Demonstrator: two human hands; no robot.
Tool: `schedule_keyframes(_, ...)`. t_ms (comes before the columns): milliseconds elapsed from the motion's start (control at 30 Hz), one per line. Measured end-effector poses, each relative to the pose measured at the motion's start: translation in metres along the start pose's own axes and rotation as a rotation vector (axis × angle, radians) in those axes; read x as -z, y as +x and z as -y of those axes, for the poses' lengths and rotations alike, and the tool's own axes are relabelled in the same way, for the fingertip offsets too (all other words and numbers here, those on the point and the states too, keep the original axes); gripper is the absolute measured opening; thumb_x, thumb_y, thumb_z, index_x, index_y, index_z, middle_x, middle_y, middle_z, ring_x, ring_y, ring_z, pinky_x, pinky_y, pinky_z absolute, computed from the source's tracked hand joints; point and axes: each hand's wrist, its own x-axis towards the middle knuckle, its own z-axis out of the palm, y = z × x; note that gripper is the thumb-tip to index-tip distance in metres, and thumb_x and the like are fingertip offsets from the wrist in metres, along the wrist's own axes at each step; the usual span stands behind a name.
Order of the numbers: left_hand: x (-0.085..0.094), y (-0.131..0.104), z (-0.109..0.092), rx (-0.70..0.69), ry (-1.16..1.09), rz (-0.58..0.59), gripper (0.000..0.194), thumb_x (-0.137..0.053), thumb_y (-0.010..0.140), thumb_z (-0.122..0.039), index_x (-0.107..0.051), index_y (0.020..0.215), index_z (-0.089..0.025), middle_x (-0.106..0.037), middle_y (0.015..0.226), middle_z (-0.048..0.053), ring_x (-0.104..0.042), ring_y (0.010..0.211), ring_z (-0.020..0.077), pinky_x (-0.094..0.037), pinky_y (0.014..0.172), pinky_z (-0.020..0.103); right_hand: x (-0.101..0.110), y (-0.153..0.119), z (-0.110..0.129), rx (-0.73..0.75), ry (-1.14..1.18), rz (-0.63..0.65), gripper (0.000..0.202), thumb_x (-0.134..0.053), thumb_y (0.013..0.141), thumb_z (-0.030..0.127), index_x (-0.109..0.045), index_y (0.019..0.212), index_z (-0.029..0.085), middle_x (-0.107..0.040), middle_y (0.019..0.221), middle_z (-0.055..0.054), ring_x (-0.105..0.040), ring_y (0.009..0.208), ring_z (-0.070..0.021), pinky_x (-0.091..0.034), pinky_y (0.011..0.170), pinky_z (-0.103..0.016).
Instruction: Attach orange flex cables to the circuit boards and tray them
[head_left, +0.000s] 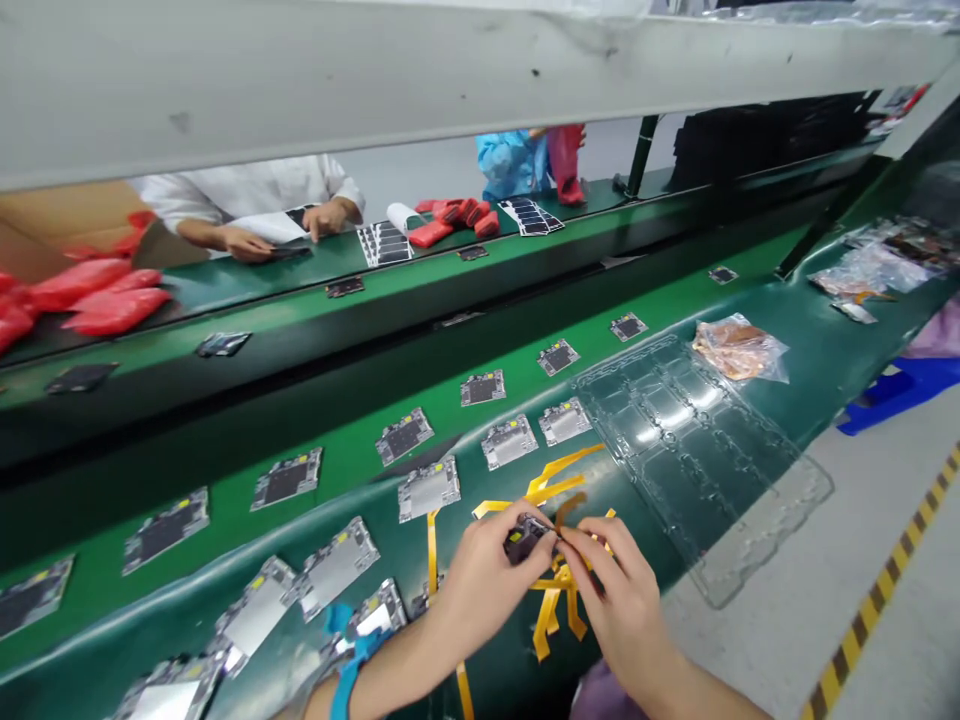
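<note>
My left hand (491, 560), a blue band on its wrist, is closed on a small dark circuit board (523, 537) with a yellow mark. My right hand (619, 590) pinches at the board's right edge, by an orange-brown flex cable (570, 508) that rises between my hands; the fingertips hide the exact contact. Several yellow flex cables (551, 625) lie loose around and beneath my hands. To the left and just beyond, more circuit boards with silver shields (429, 488) rest on the green mat.
A row of boards (405, 436) lies along the green belt. At right are a clear plastic tray (694, 440) and a bag of copper-coloured parts (739, 347). Across the line, a co-worker's hands (251, 243) handle a dark flat piece near red bags (112, 295). An overhead beam (450, 75) crosses above.
</note>
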Motion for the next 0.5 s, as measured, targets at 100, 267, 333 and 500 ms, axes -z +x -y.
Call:
schedule_keyframes(100, -0.015, -0.004, -0.011, -0.196, 0.189, -0.018, 0.015, -0.048, 0.096, -0.027, -0.061, 0.088, -0.022, -0.069, 0.08, -0.001, -0.064, 0.069, 0.0167, -0.046, 0.066, 0.028, 0.016, 0.006, -0.001, -0.036, -0.031, 0.069, 0.02, -0.049, 0.101, 0.018, -0.066, 0.11, 0.021, -0.063, 0.103, -0.008, -0.064, 0.094, -0.0197, -0.056, 0.087, -0.035)
schedule_keyframes(267, -0.018, 0.011, -0.023, -0.439, 0.286, -0.103, 0.01, -0.054, 0.095, -0.03, -0.055, 0.1, -0.022, -0.068, 0.091, 0.004, -0.066, 0.081, 0.0212, -0.052, 0.073, 0.033, 0.058, 0.042, -0.006, -0.246, 0.18, 0.338, 0.017, -0.057, 0.094, 0.019, -0.073, 0.092, 0.018, -0.065, 0.09, -0.005, -0.063, 0.081, -0.0171, -0.052, 0.077, -0.031)
schedule_keyframes(333, -0.008, 0.028, -0.024, -0.442, 0.249, -0.21, 0.024, -0.055, 0.095, -0.034, -0.053, 0.115, -0.022, -0.066, 0.112, 0.009, -0.065, 0.102, 0.025, -0.051, 0.088, 0.038, 0.075, 0.068, -0.029, -0.53, 0.343, 0.306, 0.009, -0.073, 0.084, 0.022, -0.074, 0.077, 0.016, -0.063, 0.076, -0.002, -0.061, 0.074, -0.0154, -0.051, 0.069, -0.026)
schedule_keyframes(500, 0.019, 0.063, -0.002, -0.278, 0.111, -0.254, 0.021, -0.044, 0.101, -0.037, -0.056, 0.11, -0.023, -0.064, 0.123, 0.008, -0.059, 0.118, 0.0237, -0.043, 0.105, 0.039, 0.115, 0.146, -0.117, -0.852, 0.363, 0.003, 0.021, -0.065, 0.095, 0.031, -0.066, 0.098, 0.011, -0.062, 0.078, -0.001, -0.058, 0.062, -0.0097, -0.05, 0.056, -0.022)
